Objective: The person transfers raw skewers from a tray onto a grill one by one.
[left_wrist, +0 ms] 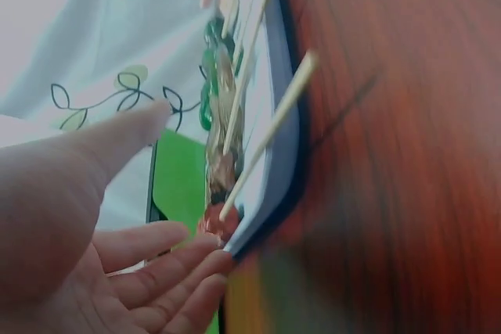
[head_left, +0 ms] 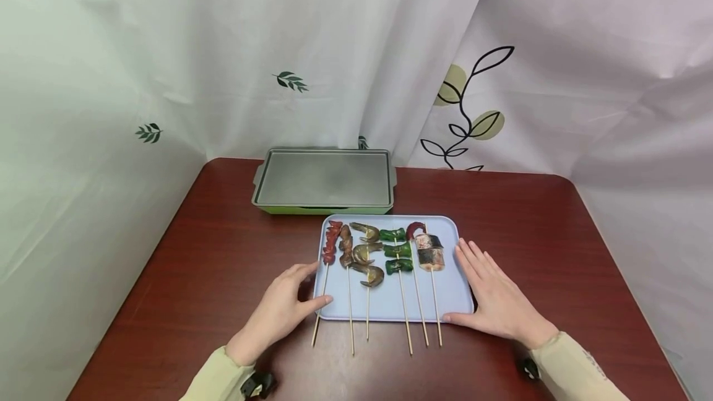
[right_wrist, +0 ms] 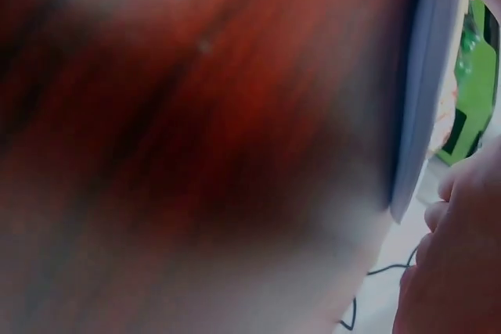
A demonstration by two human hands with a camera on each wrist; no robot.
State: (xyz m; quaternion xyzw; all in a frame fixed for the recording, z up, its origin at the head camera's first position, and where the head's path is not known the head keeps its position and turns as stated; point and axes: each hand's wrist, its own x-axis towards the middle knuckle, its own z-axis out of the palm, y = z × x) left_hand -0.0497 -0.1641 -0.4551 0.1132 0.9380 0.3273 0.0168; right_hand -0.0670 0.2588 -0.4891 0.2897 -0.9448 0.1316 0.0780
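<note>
A pale blue tray [head_left: 384,307] holds several skewers side by side, their bare sticks jutting over its near edge. From left to right come red pieces [head_left: 330,243], brown pieces [head_left: 346,247], shrimp [head_left: 367,275], green rolls [head_left: 398,250], a dark red curl [head_left: 413,231] and fish chunks [head_left: 431,257]. My left hand [head_left: 281,305] is at the tray's left side, thumb over the near left corner and fingers extended along the edge. At the right side, my right hand [head_left: 498,302] lies with straight fingers along the rim and its thumb at the near right corner. Neither hand grips a skewer.
Behind the tray stands a rectangular griddle [head_left: 328,178] with a flat grey top and a green base. Both rest on a dark red wooden table [head_left: 195,277]. White curtains [head_left: 250,36] with leaf prints hang along the table's back and sides.
</note>
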